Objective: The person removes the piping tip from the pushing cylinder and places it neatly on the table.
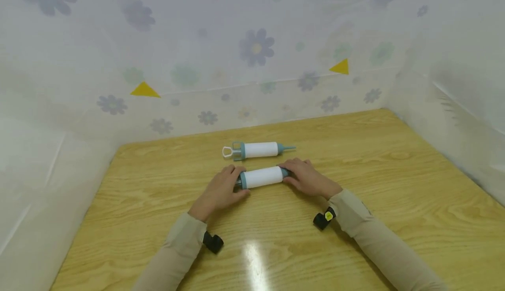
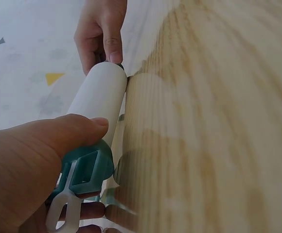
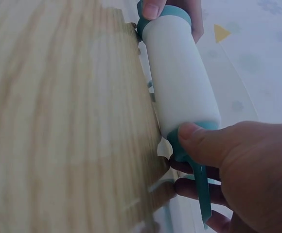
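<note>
A large syringe point(image 1: 261, 177) with a white barrel and teal end caps lies crosswise between my hands, low over the wooden table. My left hand point(image 1: 222, 190) grips its handle end, thumb on the barrel beside the teal collar; the white pull ring point(image 2: 65, 211) shows below that thumb in the left wrist view. At the other end my right hand point(image 1: 305, 177) holds the teal tip cap, its thumb on the cap and its fingers behind the thin nozzle point(image 3: 202, 194). A second, matching syringe point(image 1: 261, 150) lies just beyond, nozzle to the right.
The wood-grain table point(image 1: 355, 150) reaches back to a flower-patterned sheet point(image 1: 221, 72) that hangs behind it, with pale sheeting at both sides. Two yellow triangles, one on the left point(image 1: 145, 90) and one on the right point(image 1: 341, 67), mark the back sheet.
</note>
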The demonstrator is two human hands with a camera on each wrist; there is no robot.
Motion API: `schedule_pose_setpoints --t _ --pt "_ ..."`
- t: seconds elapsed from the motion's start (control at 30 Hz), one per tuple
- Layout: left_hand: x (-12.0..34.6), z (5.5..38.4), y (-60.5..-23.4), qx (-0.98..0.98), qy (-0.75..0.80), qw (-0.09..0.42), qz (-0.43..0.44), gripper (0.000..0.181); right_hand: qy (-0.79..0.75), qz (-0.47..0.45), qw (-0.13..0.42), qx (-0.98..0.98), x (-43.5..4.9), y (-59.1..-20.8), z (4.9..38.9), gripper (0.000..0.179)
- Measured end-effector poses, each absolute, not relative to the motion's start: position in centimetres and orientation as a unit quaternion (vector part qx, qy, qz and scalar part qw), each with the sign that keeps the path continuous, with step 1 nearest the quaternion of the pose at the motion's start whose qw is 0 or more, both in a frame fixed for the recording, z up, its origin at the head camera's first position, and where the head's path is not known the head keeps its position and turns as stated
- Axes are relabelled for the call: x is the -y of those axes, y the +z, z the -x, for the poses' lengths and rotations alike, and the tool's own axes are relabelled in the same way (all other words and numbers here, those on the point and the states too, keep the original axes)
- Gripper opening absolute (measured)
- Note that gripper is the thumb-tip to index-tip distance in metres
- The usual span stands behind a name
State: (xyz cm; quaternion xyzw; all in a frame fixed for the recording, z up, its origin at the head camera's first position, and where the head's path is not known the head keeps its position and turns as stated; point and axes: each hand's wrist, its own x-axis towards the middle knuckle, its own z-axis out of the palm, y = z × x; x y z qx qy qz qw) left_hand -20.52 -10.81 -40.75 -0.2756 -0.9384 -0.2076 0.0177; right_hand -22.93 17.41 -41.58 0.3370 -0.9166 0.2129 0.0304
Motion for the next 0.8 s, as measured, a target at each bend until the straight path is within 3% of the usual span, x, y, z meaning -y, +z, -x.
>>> schedule_pose_setpoints --t 0.43,0.8 --pt "11.3 20.8 -40.1 0.937 -0.222 -0.020 0.268 0.059 0.232 -0.359 0.019 0.904 -17.6 -41.1 22.8 0.041" --pt "11.4 20.7 -39.7 0.930 -0.241 -0.023 0.277 0.059 0.372 -0.347 -0.061 0.859 -18.3 -40.5 23.4 0.036"
